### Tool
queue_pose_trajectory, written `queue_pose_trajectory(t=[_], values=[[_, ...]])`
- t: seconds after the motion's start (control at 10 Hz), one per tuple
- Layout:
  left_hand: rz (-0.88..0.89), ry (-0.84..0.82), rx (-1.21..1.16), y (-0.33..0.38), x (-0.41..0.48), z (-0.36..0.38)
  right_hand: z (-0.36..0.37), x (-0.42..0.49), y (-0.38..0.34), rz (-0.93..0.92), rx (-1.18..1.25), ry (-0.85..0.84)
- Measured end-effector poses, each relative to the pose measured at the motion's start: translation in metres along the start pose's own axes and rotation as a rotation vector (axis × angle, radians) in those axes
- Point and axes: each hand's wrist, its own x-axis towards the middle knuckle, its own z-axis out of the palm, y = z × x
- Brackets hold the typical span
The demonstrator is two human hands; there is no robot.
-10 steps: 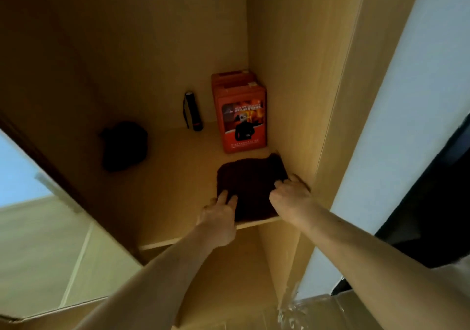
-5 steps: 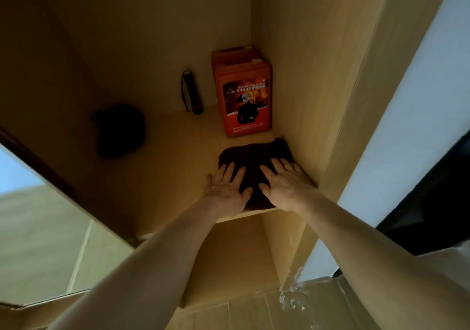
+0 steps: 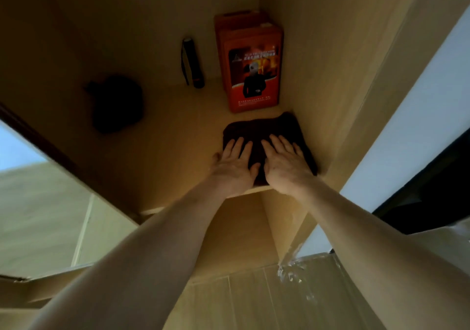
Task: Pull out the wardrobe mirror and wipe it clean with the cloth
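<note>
Fingers straight, flat: left hand (image 3: 232, 168), right hand (image 3: 286, 168) press dark folded cloth (image 3: 264, 128) on wooden shelf (image 3: 173, 151). Likely cloth-fetching step; next needs curled grip, lift.

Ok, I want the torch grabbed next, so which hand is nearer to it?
Left. The left hand lies flat on the cloth, on its side toward the torch; the right hand lies beside it, farther off.

Wooden wardrobe shelf (image 3: 178, 136) with dark cloth (image 3: 264, 128), orange box (image 3: 251, 75), black torch (image 3: 193, 62), dark bundle (image 3: 117, 103).
</note>
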Motion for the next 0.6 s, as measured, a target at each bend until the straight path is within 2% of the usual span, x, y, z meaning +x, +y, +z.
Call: queue_pose_trajectory(t=[0.1,0.3,0.6], values=[[-0.019,-0.028,0.021,0.003,-0.002,-0.011,-0.004,0.000,-0.002,0.010,-0.010,-0.014],[-0.024,0.159,-0.024,-0.001,-0.033,-0.024,-0.025,-0.015,-0.013,0.048,0.002,-0.035],[0.048,0.345,-0.044,-0.014,-0.097,-0.036,-0.044,-0.071,-0.066,0.010,0.000,0.104]])
